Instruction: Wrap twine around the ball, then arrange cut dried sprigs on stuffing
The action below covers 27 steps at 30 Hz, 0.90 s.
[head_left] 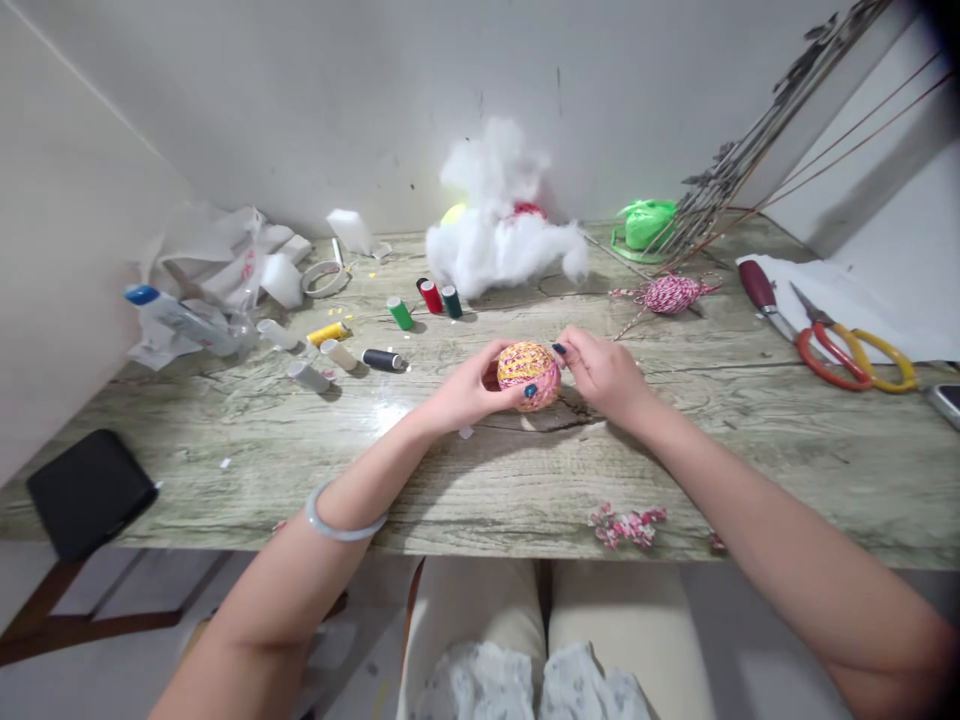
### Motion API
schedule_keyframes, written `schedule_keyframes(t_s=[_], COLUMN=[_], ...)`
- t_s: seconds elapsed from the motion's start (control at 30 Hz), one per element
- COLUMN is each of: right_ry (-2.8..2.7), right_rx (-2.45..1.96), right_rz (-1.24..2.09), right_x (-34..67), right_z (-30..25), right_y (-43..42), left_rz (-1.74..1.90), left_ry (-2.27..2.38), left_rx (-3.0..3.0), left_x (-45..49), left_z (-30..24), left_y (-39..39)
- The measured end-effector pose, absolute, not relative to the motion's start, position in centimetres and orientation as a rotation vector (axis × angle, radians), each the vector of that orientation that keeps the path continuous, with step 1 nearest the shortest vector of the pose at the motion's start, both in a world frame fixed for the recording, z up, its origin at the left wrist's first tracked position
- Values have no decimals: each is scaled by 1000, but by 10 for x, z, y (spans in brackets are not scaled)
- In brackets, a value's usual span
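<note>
A round ball wrapped in pink and yellow yarn sits in my left hand, whose fingers and thumb curl around its left side and front. Just right of the ball, my right hand is closed in a pinch near its surface. Whatever lies between those fingertips is too small to make out. Behind and to the right lies a hank of red-and-white twisted cord, its loose end trailing towards my right hand. Pink-and-white scraps rest near the table's front edge.
White stuffing is heaped by the wall. Thread spools, including a green one and a black one, are scattered left of centre. Scissors and a green bundle are to the right; a black case overhangs the left edge.
</note>
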State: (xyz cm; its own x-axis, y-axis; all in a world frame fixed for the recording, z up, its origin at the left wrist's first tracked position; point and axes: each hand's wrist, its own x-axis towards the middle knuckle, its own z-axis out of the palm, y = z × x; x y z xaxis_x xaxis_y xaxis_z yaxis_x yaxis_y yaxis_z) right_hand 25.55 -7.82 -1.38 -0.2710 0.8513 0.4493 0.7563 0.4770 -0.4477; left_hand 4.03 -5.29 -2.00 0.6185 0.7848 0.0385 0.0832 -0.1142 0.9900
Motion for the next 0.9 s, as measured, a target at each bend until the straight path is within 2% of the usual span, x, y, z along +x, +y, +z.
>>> schedule_keyframes(t_s=[0.17, 0.37, 0.67, 0.9], right_ry=[-2001, -2068, -2367, -2470], right_rx=[-1329, -1438, -1608, -1454], right_rz=[298, 342, 252, 235], right_x=[257, 253, 249, 249], right_z=[-15, -16, -19, -20], right_y=[-75, -79, -78, -80], left_rz=[566, 721, 1057, 1134], left_ry=[587, 533, 702, 943], left_rx=[1508, 1410, 1358, 1421], left_x=[42, 44, 48, 44], left_z=[-18, -17, -20, -23], left_y=[-56, -56, -54, -48])
